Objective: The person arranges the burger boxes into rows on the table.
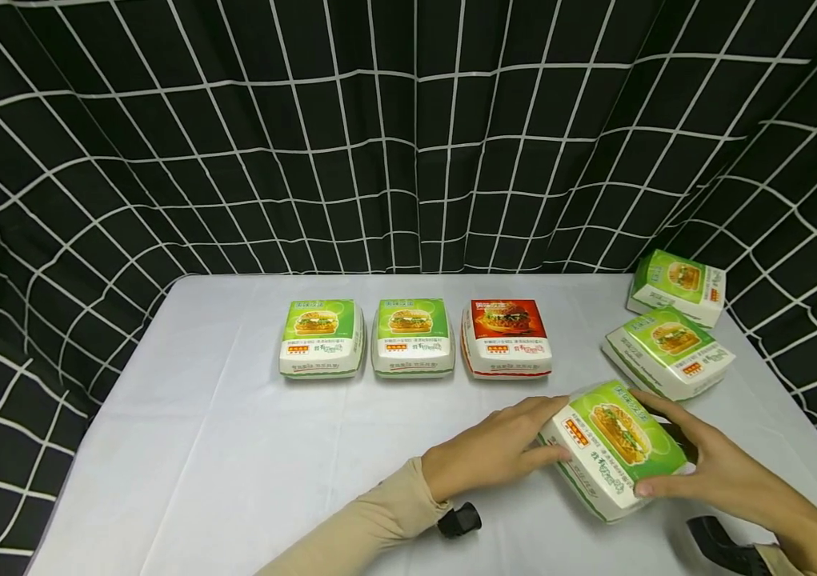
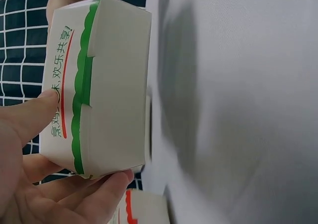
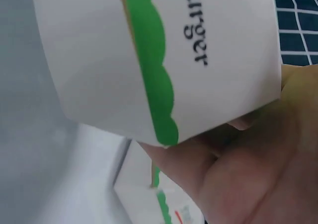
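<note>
Both hands hold a green and white burger box (image 1: 613, 450), tilted and turned at an angle over the right front of the table. The left hand (image 1: 490, 452) grips its left side; in the left wrist view the thumb lies on the printed front wall and the fingers (image 2: 107, 194) curl by the end. On the opposite side, the right hand (image 1: 728, 476) has its thumb at the near corner and its fingers at the far edge. A shadow shows on the cloth beside the box in the left wrist view. The right wrist view shows its lettered wall (image 3: 223, 60) close up.
Two green burger boxes (image 1: 318, 340) and a red one (image 1: 507, 340) stand in a row across the table. Two more green boxes (image 1: 670, 352) sit at the right edge. White cloth (image 1: 235, 448) covers the table; a black gridded curtain (image 1: 394, 160) hangs around it.
</note>
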`<state>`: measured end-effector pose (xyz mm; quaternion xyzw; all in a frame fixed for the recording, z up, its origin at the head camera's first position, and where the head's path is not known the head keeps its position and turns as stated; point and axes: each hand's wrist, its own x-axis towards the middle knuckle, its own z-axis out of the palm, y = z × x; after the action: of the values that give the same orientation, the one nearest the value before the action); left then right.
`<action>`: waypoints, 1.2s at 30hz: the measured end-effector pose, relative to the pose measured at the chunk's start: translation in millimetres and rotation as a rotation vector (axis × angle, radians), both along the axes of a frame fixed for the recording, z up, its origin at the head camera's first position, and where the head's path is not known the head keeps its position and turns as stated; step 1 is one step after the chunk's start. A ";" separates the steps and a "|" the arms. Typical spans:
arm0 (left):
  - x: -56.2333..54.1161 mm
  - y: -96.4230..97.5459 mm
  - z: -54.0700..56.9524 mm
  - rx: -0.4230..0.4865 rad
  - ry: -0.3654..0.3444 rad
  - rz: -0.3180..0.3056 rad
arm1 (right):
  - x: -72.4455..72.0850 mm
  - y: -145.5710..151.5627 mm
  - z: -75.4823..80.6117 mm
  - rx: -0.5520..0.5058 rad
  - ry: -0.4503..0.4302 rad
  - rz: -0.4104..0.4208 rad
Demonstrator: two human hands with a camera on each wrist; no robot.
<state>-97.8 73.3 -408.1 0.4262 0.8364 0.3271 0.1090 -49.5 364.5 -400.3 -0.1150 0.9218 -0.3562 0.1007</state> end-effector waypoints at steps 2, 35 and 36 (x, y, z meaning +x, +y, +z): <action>0.5 -6.0 0.9 0.002 -0.001 0.000 | -1.3 -2.3 -1.4 -0.028 0.011 0.019; 21.6 -93.4 3.7 0.034 -0.084 0.129 | -12.6 -82.1 9.3 -0.229 0.067 0.234; 22.8 -95.1 3.6 0.033 -0.082 0.137 | -12.9 -84.0 9.2 -0.222 0.063 0.240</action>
<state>-75.0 -21.8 -404.5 0.3561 0.8528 0.3647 0.1137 -62.4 280.5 -391.1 -0.2459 0.8592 -0.4373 0.1001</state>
